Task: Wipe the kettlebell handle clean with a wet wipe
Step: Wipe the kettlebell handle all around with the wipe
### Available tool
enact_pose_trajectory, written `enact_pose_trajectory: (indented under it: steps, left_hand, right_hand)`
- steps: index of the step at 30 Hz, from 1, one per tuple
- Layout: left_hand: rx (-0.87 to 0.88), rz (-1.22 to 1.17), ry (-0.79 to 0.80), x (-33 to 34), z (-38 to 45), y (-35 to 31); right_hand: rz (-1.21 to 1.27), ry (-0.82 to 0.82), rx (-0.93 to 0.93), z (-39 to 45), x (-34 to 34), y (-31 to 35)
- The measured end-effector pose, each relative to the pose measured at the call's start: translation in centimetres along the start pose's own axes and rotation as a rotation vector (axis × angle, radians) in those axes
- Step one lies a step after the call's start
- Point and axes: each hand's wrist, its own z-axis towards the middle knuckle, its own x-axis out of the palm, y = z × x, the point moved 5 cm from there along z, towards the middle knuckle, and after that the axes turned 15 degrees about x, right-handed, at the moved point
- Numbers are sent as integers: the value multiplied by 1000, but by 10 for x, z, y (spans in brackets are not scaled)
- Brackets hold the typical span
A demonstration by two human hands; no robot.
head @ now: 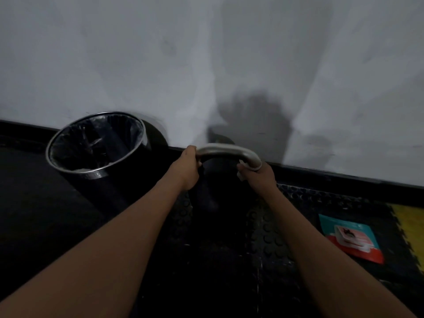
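Observation:
A black kettlebell (213,180) stands on the studded floor mat close to the wall, its silver handle (223,150) arching between my hands. My left hand (187,167) grips the handle's left end. My right hand (258,175) is closed around the handle's right bend with a white wet wipe (253,165) wrapped under its fingers; a bit of the wipe shows below the thumb. The kettlebell's dark body is hard to make out against the mat.
A black round bin (96,145) with a steel rim and a clear liner stands left of the kettlebell. A teal and red wet wipe pack (351,237) lies on the mat at right, beside a yellow tile (410,228). A white wall rises behind.

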Motion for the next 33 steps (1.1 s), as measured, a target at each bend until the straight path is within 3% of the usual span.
enact_pose_trajectory:
  steps: [4,7,10,15,18,20,24,26,29,33]
  left_hand:
    - [-1,7,-4,1,1,0]
    - [-8,-2,-17,2,3,1]
    - [-11,1,-21,3,4,2]
    - [-9,-8,-11,2,2,1]
    - [-5,-3,-6,2,2,1]
    - [-5,-3,-7,2,2,2]
    - [-16,0,-11,2,3,3]
    - [-13,3,-14,3,3,3]
    - [-11,-1,-13,4,5,3]
    - [-11,10,-18,4,4,3]
  right_hand:
    - [-532,-119,-108,-7,-11,37]
    - [-736,-182,-301,-19,-7,65]
    - [-693,-218,-364,-21,-8,64]
    - [-196,-57,-88,-10,-7,14]
    - [15,38,-26,-11,-3,6]
    - [-68,51,-30,-7,-5,10]
    - [-614,-88,-151,-10,-12,45]
    - [-746,-152,-257,-18,-9,64]
    - [-745,-210,-307,-21,-7,68]
    - [-482,-171,-162,-16,-11,39]
